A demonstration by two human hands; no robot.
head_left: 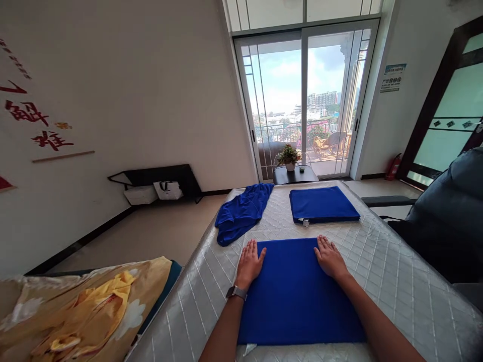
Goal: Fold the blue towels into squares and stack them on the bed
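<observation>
A flat, neatly folded blue cloth (294, 296) lies in front of me on a quilted mattress (400, 271). My left hand (250, 262) rests flat at its far left edge, fingers stretched out. At the far right edge my right hand (330, 257) lies flat too, fingers extended. Neither hand grips anything. Beyond them, a folded stack of blue cloth (322, 202) sits at the far right of the mattress, a white tag showing at its near edge. A crumpled blue cloth (243, 211) lies at the far left. A watch is on my left wrist.
Left of the mattress is a low surface with a patterned sheet (151, 291) and a crumpled yellow cloth (101, 311). A black chair (449, 201) stands close on the right. Past the mattress, a small table (296, 175) holds a potted plant (289, 157) before glass doors.
</observation>
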